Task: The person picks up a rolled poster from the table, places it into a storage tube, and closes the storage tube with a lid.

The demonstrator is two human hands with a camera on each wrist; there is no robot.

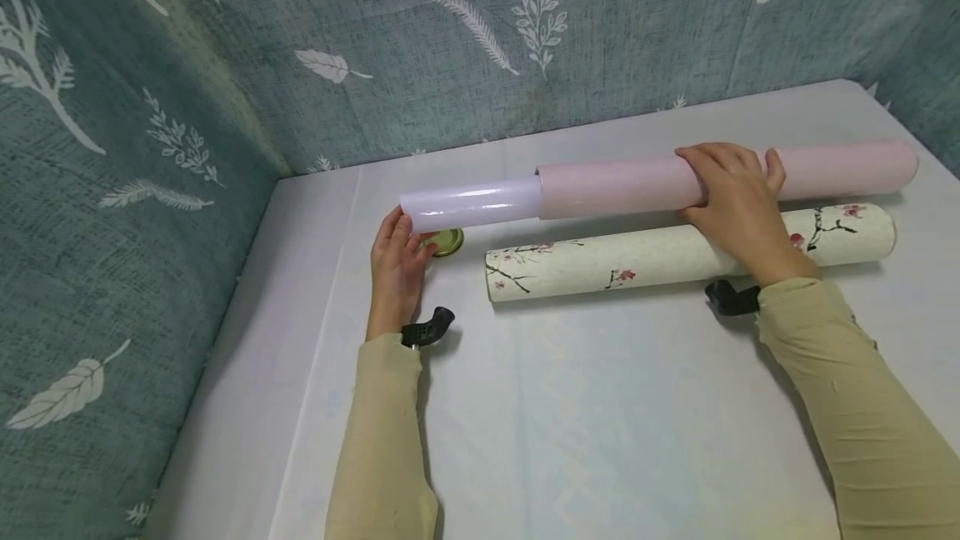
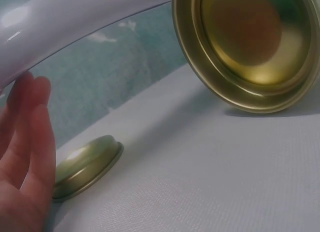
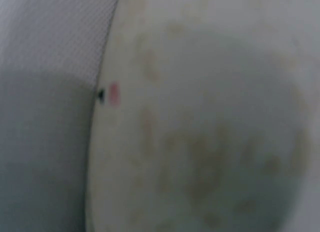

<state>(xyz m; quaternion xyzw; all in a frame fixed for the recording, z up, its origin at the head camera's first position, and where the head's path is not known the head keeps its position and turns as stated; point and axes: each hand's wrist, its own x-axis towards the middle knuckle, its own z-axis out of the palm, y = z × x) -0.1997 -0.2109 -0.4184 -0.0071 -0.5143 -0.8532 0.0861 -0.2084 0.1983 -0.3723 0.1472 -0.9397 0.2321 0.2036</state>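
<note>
A long pink cardboard tube (image 1: 622, 188) lies crosswise with a glossy lavender roll (image 1: 480, 202) sticking out of its left end. My left hand (image 1: 396, 269) holds the roll's free end between thumb and fingers; in the left wrist view its fingers (image 2: 40, 137) touch the roll's underside. From above, my right hand (image 1: 738, 202) grips the pink tube right of its middle. Nearer to me, below the right hand, lies a cream tube (image 1: 562, 269) with a blossom print. A gold metal lid (image 1: 447, 242) lies beside the left hand.
The white-covered table (image 1: 615, 407) meets a teal leaf-print cloth (image 1: 420, 48) at the back and left. Close in the left wrist view is the cream tube's recessed gold end (image 2: 250, 52). A black wrist mount (image 1: 429, 328) projects from the left sleeve.
</note>
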